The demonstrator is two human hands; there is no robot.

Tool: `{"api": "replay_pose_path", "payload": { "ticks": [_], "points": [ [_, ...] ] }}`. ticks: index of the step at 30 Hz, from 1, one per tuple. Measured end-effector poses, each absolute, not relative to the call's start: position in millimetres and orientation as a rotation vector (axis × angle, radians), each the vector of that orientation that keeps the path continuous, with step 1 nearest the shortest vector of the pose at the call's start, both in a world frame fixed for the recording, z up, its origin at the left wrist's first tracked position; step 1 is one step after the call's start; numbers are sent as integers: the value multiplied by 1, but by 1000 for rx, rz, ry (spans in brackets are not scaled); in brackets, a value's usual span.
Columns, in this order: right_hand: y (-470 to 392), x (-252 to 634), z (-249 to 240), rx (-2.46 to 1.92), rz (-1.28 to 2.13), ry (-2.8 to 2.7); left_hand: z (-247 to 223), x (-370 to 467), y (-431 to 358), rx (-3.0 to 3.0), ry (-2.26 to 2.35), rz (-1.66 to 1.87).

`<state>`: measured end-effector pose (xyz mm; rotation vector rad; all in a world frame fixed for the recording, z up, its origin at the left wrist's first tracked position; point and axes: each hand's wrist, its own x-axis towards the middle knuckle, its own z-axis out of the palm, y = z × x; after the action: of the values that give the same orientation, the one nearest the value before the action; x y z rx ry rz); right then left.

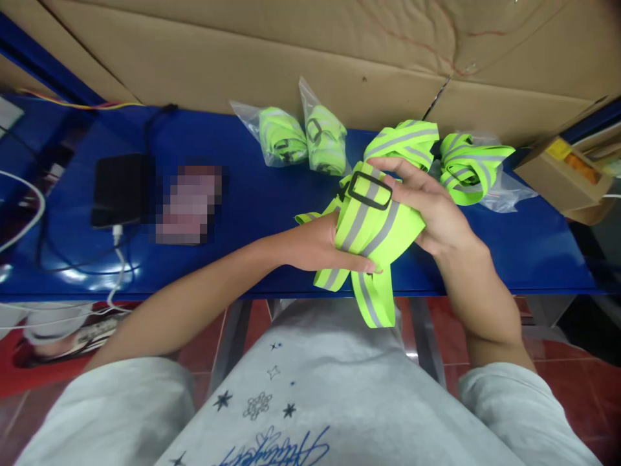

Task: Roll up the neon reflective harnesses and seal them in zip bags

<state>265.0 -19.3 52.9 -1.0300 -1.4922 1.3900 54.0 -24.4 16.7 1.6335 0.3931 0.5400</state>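
A neon yellow-green reflective strap (373, 226) with grey stripes is bundled between my hands, above the front edge of the blue table. My left hand (315, 243) is closed around the bundle from the left, its thumb across the lower front. With my right hand (427, 204) I grip the upper right of the same strap, beside its black slide buckle (370, 190). Loose ends hang below. Just behind lies another folded reflective strap (402, 144). Some fingers are hidden behind the webbing.
Two bagged straps (284, 136) stand at the back by the cardboard wall (272, 58). A coiled strap (468, 168) rests on a plastic bag at right, near a small cardboard box (565, 181). A black phone (119, 191) with a white cable and a blurred-out item (189, 206) lie left.
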Motion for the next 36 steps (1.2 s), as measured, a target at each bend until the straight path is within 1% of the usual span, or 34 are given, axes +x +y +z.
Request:
{"api": "replay_pose_path", "payload": {
  "ticks": [3,5,7,10,12,15,17,20,24,26,28,31,34,36],
  "points": [
    [-13,264,44,-1013,1056,-1721,14,55,-28,1679,440,577],
    [-10,263,38,-987,901,-1878,14,54,-29,1705,451,576],
    [-10,263,35,-1002,889,-1926,15,52,-29,1705,459,608],
    [-15,263,37,-1083,1007,-1817,16,51,-27,1706,474,653],
    [-19,264,40,-1041,1052,-1916,14,52,-26,1735,498,681],
    [-21,261,40,-969,924,-2175,12,55,-25,1785,571,747],
    [-21,259,39,-1014,812,-2177,14,55,-25,1782,606,716],
    [-25,259,44,-1046,690,-2132,23,54,-26,1520,525,550],
    [-37,263,59,-1071,359,-2075,32,54,-32,954,262,317],
    [-41,265,63,-1129,203,-2101,30,57,-37,862,210,241],
    [-40,267,63,-1149,116,-2156,25,61,-41,855,269,255],
    [-31,271,63,-1130,200,-2028,16,67,-43,947,399,340],
    [-21,276,66,-1117,435,-1748,13,68,-42,1071,387,320],
    [-18,277,69,-1088,656,-1643,15,65,-42,1167,401,312]
  ]
}}
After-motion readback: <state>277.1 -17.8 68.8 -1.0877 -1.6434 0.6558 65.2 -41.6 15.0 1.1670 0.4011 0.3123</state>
